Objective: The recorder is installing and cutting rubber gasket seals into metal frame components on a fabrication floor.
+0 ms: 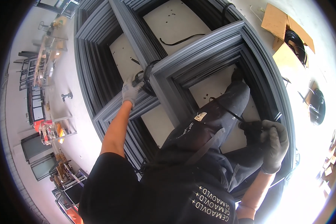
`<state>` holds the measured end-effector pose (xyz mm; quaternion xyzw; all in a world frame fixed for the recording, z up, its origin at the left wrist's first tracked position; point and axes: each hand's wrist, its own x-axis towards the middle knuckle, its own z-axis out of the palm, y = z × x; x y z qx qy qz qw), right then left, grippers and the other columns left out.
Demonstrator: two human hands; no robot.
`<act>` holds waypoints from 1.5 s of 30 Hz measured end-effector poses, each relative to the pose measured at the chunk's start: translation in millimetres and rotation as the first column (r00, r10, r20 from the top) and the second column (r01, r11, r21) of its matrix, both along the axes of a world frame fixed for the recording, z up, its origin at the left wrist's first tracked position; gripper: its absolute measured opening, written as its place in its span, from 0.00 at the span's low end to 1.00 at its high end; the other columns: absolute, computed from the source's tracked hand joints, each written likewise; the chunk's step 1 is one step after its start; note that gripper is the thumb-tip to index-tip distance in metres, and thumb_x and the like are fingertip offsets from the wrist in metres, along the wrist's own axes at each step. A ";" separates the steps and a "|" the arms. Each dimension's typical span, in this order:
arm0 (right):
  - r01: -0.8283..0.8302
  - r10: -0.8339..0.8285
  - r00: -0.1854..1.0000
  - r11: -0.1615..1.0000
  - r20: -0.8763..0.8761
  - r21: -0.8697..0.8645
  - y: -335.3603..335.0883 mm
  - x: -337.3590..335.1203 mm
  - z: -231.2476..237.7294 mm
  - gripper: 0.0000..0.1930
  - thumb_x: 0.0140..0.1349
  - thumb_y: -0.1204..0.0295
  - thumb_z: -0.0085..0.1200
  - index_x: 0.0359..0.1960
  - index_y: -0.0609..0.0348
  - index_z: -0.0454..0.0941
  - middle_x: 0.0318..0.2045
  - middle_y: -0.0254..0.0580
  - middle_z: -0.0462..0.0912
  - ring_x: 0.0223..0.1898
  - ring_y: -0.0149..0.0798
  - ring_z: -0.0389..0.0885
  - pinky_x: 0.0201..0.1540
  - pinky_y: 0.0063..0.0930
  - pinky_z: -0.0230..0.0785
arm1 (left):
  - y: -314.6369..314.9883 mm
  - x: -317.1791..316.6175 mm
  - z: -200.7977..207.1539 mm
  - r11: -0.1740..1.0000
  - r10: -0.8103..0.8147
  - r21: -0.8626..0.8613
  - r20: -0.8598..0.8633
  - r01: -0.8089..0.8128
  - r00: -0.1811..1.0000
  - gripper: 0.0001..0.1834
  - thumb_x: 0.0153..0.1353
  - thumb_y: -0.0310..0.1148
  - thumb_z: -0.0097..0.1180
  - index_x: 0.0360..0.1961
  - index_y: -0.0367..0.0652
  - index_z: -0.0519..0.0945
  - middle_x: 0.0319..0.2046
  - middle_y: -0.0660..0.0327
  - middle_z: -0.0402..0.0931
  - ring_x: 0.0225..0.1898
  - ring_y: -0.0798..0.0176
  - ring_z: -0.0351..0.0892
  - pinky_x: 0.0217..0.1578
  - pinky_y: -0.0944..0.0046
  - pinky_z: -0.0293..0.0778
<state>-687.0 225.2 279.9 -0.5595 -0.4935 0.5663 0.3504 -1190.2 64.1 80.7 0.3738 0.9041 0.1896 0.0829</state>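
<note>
In a grey glove, my left hand (131,90) is at the crossing bars of the stacked dark grey window frames (201,48). Its fingers close on a looped black strip (150,76) that wraps round the bar there. My right hand (275,143), also gloved, is curled at the right, over the frames' near side. A dark bunch (250,130) sits against its fingers, and a thin black strip (229,111) runs from it across my trouser leg. What exactly lies inside the right fist is hidden.
My leg stands inside one frame opening. A loose black strip (181,40) lies in another. To the right are an open cardboard box (283,28) with a black coil and a second coil (317,106) on the floor. A power drill (67,96) rests on the left.
</note>
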 end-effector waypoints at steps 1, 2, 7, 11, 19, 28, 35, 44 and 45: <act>0.005 -0.006 1.000 1.000 0.011 0.018 0.3 2.5 -0.6 0.10 0.66 0.70 0.50 0.39 0.66 0.77 0.33 0.41 0.83 0.25 0.23 0.72 0.30 0.17 0.64 | -1.1 -3.0 -0.8 1.000 0.000 0.000 -0.005 0.000 1.000 0.36 0.50 0.49 0.65 0.57 0.40 0.72 0.53 0.45 0.72 0.56 0.43 0.70 0.58 0.54 0.65; 0.010 -0.011 1.000 0.999 0.022 0.035 0.8 4.8 -1.6 0.10 0.66 0.70 0.50 0.39 0.66 0.77 0.34 0.41 0.83 0.25 0.23 0.72 0.30 0.17 0.64 | -4.0 -7.3 -3.7 0.999 -0.019 -0.026 -0.013 0.019 1.000 0.38 0.50 0.50 0.65 0.58 0.40 0.72 0.54 0.45 0.72 0.57 0.44 0.69 0.58 0.55 0.64; 0.023 -0.023 1.000 0.999 0.009 0.049 -0.8 10.4 -4.2 0.10 0.66 0.69 0.50 0.39 0.66 0.77 0.36 0.42 0.83 0.25 0.23 0.72 0.30 0.17 0.65 | 9.1 -2.1 7.5 0.998 -0.025 -0.052 0.000 0.025 1.000 0.38 0.51 0.52 0.63 0.58 0.38 0.71 0.55 0.44 0.71 0.58 0.43 0.68 0.58 0.54 0.64; 0.061 -0.063 0.998 0.997 0.026 0.046 -3.8 17.9 2.4 0.10 0.66 0.71 0.49 0.40 0.66 0.77 0.34 0.41 0.83 0.26 0.23 0.72 0.30 0.17 0.64 | 24.4 -10.0 -4.6 0.999 0.038 -0.023 -0.099 -0.040 0.994 0.36 0.56 0.52 0.60 0.58 0.35 0.71 0.52 0.44 0.73 0.57 0.45 0.70 0.58 0.56 0.65; 0.051 -0.082 0.960 0.992 -0.268 -0.120 10.8 17.0 -6.4 0.08 0.67 0.74 0.48 0.40 0.67 0.77 0.32 0.41 0.82 0.26 0.24 0.74 0.30 0.17 0.68 | 163.1 127.2 115.8 0.769 -0.600 0.490 0.331 0.411 0.728 0.24 0.67 0.40 0.52 0.59 0.36 0.69 0.50 0.53 0.77 0.52 0.63 0.75 0.53 0.64 0.70; 0.241 -0.271 0.888 0.962 -0.371 -0.125 -0.7 51.7 0.8 0.10 0.66 0.74 0.50 0.45 0.68 0.77 0.33 0.38 0.82 0.29 0.24 0.76 0.34 0.17 0.70 | 189.8 384.0 159.6 0.478 -0.307 0.396 0.912 0.784 -0.273 0.22 0.66 0.46 0.52 0.51 0.38 0.76 0.35 0.63 0.81 0.33 0.74 0.76 0.33 0.74 0.70; 0.383 -0.414 0.562 0.897 -0.716 -0.219 10.2 78.2 -29.8 0.10 0.65 0.74 0.53 0.45 0.67 0.77 0.41 0.45 0.82 0.34 0.30 0.80 0.39 0.24 0.75 | 181.7 428.1 165.8 0.848 -0.323 0.395 0.914 0.353 -0.246 0.19 0.67 0.44 0.51 0.50 0.41 0.77 0.33 0.68 0.80 0.26 0.80 0.72 0.25 0.78 0.62; 0.489 -0.524 0.498 0.828 -0.691 -0.275 30.8 94.3 -39.6 0.09 0.64 0.76 0.53 0.44 0.65 0.78 0.49 0.43 0.81 0.42 0.32 0.79 0.46 0.22 0.71 | 205.2 456.8 140.1 0.732 -0.269 0.275 0.957 0.623 -0.107 0.13 0.63 0.38 0.57 0.40 0.39 0.77 0.27 0.66 0.79 0.21 0.78 0.72 0.20 0.79 0.60; 0.524 -0.569 0.517 0.801 -0.639 -0.290 31.7 99.5 -40.5 0.10 0.64 0.76 0.53 0.45 0.65 0.78 0.43 0.40 0.82 0.39 0.28 0.79 0.43 0.20 0.72 | 210.0 462.1 139.5 0.715 -0.257 0.269 0.959 0.646 -0.115 0.13 0.63 0.38 0.57 0.40 0.39 0.77 0.27 0.66 0.79 0.21 0.78 0.72 0.20 0.79 0.60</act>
